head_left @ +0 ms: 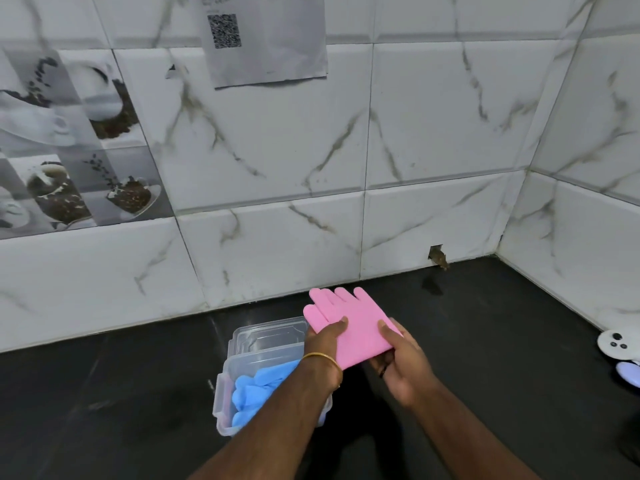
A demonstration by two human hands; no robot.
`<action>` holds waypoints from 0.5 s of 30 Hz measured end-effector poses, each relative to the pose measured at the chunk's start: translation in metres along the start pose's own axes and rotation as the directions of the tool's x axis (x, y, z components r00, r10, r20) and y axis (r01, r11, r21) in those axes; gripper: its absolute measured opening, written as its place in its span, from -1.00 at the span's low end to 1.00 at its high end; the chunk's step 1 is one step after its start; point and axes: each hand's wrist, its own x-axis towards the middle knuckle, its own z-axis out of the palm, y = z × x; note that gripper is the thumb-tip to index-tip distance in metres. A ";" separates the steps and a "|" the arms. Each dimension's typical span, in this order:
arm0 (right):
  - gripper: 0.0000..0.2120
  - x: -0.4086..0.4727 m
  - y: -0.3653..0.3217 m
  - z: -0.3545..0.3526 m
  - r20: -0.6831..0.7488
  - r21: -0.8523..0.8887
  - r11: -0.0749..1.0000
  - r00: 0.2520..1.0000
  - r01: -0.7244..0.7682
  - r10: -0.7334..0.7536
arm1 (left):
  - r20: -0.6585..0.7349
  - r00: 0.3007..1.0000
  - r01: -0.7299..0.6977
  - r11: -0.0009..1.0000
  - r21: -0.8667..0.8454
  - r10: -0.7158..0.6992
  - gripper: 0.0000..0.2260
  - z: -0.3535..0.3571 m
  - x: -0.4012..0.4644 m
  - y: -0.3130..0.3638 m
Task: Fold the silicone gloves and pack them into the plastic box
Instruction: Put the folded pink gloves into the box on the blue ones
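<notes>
Nearest, the plastic box (228,393) sits open on the dark tabletop (485,358), with blue gloves (252,393) already packed inside; its clear lid (266,336) lies just behind it. Above and to the right of the box, both hands hold a pink glove (346,323) up in the air. The left hand (325,344) pinches its left edge, thumb on top, and the right hand (401,362) grips its right edge, fingers curled beneath. The pink glove looks flat, its finger end pointing toward the tiled wall (346,168). By my judgement the blue ones are done; the pink glove has yet to be folded and packed.
</notes>
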 end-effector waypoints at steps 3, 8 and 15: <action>-0.60 -0.021 0.016 0.029 0.032 0.054 0.990 0.992 -0.127 0.126 | -0.018 0.999 -0.042 0.996 -0.078 0.041 -0.56 -0.012 -0.010 0.013; -0.63 -0.035 0.033 0.064 0.099 0.079 0.990 0.989 -0.119 0.111 | -0.005 0.999 -0.051 0.990 -0.129 0.051 -0.54 -0.024 -0.025 0.025; -0.62 -0.041 0.011 0.107 0.258 0.007 1.000 0.966 -0.030 0.027 | 0.134 0.991 0.041 0.887 -0.459 0.023 -0.31 -0.066 -0.034 0.041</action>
